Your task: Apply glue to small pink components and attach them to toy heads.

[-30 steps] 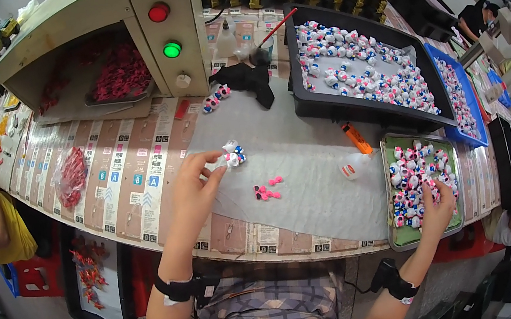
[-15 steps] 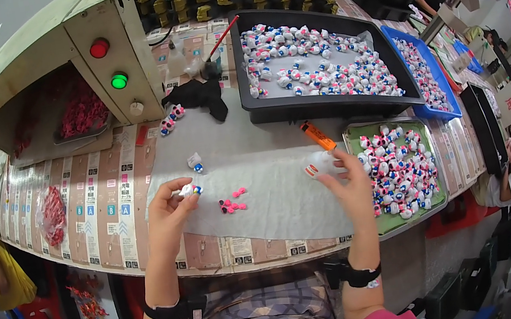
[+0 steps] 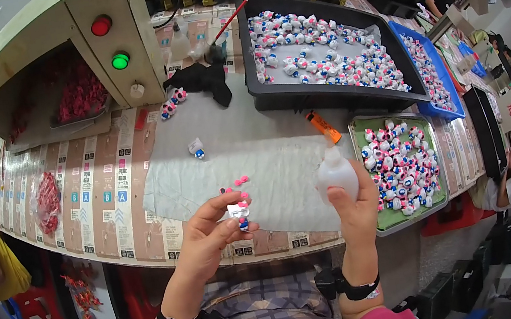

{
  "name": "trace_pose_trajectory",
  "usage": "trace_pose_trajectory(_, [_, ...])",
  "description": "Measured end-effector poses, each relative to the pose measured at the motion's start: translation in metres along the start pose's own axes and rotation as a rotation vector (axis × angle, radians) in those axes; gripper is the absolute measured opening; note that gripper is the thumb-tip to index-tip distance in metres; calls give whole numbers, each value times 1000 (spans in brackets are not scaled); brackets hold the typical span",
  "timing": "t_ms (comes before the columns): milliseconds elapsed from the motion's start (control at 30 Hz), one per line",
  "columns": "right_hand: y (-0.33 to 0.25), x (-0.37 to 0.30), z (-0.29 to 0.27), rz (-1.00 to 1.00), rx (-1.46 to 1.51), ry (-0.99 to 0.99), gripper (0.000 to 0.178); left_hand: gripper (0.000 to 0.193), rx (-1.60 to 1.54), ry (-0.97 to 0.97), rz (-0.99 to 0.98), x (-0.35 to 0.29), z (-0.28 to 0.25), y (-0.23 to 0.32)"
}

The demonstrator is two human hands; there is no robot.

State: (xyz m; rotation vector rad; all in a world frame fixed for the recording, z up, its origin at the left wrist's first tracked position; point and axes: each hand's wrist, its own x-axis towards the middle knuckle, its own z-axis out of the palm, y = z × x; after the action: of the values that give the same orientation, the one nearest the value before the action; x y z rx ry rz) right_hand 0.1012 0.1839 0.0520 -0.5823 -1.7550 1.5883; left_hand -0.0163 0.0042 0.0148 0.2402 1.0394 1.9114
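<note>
My left hand [image 3: 202, 234] pinches a small white figurine [image 3: 238, 212] with a pink bow and a blue body, above the near edge of the work sheet. In my right hand [image 3: 357, 209] is a translucent white squeeze bottle [image 3: 337, 176], gripped by its body, the nozzle end pointing away from me. Just behind my left fingers lie small pink pieces [image 3: 242, 180], partly hidden by the hand. A lone white and blue figurine [image 3: 196, 148] rests on the grey sheet [image 3: 252, 140]. Beyond the bottle lies an orange tube [image 3: 324, 128].
A green tray [image 3: 388, 225] of figurines lies right of my right hand. Behind are a large black tray [image 3: 340, 99] and a blue tray [image 3: 446, 110], also holding figurines. A beige machine [image 3: 18, 74] stands far left, near a black cloth [image 3: 209, 83]. Other people sit at both sides.
My left hand has moved right and toward me with the figurine. My right hand, earlier with fingers apart at the bottle, has closed around it and moved slightly nearer me.
</note>
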Motion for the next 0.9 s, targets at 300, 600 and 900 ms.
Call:
trace_pose_trajectory(300, [-25, -16, 8, -180, 41, 148, 52, 45, 107, -62, -37, -6, 20, -4])
trace_pose_trajectory(600, [-27, -20, 20, -316, -64, 110, 53, 41, 168, -62, 79, -7, 21, -8])
trace_pose_trajectory(900, [-22, -22, 24, -502, -153, 46, 42, 39, 253, -105, 19, -7, 19, -7])
